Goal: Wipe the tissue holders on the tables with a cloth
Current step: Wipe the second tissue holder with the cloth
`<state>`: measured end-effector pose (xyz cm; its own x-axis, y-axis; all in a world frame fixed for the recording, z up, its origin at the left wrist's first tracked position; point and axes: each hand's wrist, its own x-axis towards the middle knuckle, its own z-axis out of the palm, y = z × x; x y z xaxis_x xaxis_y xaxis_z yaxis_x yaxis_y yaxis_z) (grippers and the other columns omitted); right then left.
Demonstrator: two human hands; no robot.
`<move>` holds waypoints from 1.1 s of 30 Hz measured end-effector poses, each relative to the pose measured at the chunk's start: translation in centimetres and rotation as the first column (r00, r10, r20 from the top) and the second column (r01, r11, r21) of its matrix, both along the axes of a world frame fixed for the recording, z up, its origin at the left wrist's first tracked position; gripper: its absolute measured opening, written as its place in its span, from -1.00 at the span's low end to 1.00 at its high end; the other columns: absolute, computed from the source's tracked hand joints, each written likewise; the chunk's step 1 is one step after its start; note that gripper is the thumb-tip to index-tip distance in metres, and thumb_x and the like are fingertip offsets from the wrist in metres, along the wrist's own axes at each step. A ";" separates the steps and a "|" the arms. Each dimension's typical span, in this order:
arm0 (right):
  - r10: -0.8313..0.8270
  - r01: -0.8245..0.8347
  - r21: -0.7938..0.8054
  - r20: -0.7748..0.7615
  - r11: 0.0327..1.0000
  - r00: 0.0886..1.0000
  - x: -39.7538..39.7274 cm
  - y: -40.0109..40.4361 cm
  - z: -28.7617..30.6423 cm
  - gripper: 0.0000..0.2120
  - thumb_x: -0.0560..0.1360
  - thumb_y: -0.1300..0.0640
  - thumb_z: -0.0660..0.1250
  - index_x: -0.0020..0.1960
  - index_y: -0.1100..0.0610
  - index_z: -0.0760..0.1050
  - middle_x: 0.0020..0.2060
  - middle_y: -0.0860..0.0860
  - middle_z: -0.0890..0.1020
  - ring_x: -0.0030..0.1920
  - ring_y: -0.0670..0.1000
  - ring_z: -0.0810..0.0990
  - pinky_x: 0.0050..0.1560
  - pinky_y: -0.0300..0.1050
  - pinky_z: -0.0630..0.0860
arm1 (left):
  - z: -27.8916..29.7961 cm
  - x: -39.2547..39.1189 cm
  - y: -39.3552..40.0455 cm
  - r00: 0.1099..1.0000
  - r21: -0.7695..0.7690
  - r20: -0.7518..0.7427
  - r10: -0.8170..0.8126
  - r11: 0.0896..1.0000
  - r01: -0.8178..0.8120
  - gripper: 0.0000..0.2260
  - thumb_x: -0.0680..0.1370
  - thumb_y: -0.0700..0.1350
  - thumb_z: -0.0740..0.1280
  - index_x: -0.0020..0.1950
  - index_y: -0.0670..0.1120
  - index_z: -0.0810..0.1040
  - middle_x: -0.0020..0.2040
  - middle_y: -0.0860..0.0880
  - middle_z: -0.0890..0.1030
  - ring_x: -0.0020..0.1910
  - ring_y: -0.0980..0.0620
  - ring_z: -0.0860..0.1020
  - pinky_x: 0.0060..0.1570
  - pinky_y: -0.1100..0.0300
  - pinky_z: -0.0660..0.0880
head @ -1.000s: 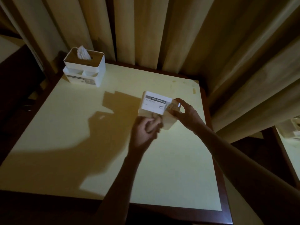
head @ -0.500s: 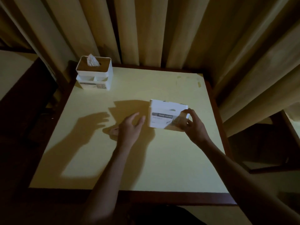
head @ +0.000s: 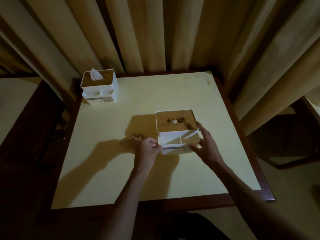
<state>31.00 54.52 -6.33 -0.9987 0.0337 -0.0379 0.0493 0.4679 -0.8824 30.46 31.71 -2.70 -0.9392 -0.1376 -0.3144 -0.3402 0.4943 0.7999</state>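
A white tissue holder (head: 174, 138) with a wooden lid stands upright on the yellow table (head: 107, 170), right of centre. My left hand (head: 149, 150) pinches its front left corner, fingers curled. My right hand (head: 205, 144) grips the right side, fingers along the wall and thumb on the front. A crumpled brownish cloth (head: 130, 140) lies in shadow on the table just left of my left hand; whether the hand touches it is unclear. A second white tissue holder (head: 100, 89) with a tissue sticking out stands at the far left corner.
Beige curtains (head: 155, 35) hang right behind the table. The table has a dark wooden border (head: 242, 129). Another table (head: 13, 101) sits to the left, and a dark chair or table frame (head: 285, 141) to the right.
The holder was held tipped up in the air, then lay on its side, and now stands upright. My left hand went from flat on the table to the holder's front left corner.
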 end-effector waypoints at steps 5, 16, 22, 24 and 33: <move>0.039 -0.036 0.074 -0.030 0.997 0.999 0.8 0.3 -1.6 -0.05 0.34 0.31 0.52 0.52 -0.14 0.09 0.36 0.02 0.36 0.32 0.04 0.46 0.22 0.11 0.52 | -1.1 1.0 0.5 1.000 -0.015 0.024 0.009 1.000 -0.008 -0.77 0.37 -0.18 0.51 -0.03 -0.11 0.57 -0.14 0.02 0.62 -0.24 0.18 0.56 -0.36 0.39 0.35; 0.103 -0.100 0.042 -0.074 0.994 0.992 1.2 0.5 -0.2 -0.22 0.44 -0.07 0.36 0.53 -0.02 0.05 0.45 -0.05 0.22 0.36 -0.16 0.27 0.29 -0.15 0.39 | -0.6 -0.1 1.1 0.999 -0.142 0.011 -0.036 0.989 0.037 -0.82 0.54 -0.20 0.29 0.13 -0.10 0.56 0.09 -0.04 0.62 0.05 0.05 0.55 -0.02 0.25 0.42; 0.036 -0.035 0.116 -0.007 0.993 0.999 -1.9 0.7 1.3 -0.39 0.57 -0.18 0.15 0.55 -0.06 0.05 0.55 -0.05 -0.01 0.48 0.03 0.17 0.34 0.03 0.30 | 2.4 -4.4 2.6 0.926 -0.392 -0.288 -0.245 0.912 0.120 -0.83 0.52 -0.21 0.33 0.04 -0.04 0.64 0.09 -0.04 0.53 0.16 -0.02 0.46 0.17 0.11 0.40; 0.067 -0.071 0.155 0.033 0.985 0.997 -3.2 0.9 1.4 -0.44 0.61 -0.14 0.09 0.55 -0.08 0.04 0.56 -0.05 -0.06 0.49 0.09 0.19 0.38 0.14 0.30 | 2.9 -5.6 3.5 0.888 -0.479 -0.256 -0.381 0.848 0.226 -0.79 0.55 -0.23 0.28 0.05 -0.01 0.66 0.15 -0.04 0.49 0.19 -0.03 0.42 0.18 0.12 0.38; 0.188 -0.198 0.092 0.106 0.976 0.976 -4.9 2.2 -0.1 -0.46 0.58 -0.25 -0.04 0.53 -0.22 -0.06 0.56 -0.01 0.00 0.51 0.15 0.13 0.43 0.21 0.23 | 3.4 -9.3 5.4 0.672 -0.680 0.159 -0.723 0.413 0.606 -0.67 0.62 -0.14 0.18 0.32 0.16 0.50 0.46 -0.08 0.20 0.43 -0.09 0.09 0.31 -0.02 0.11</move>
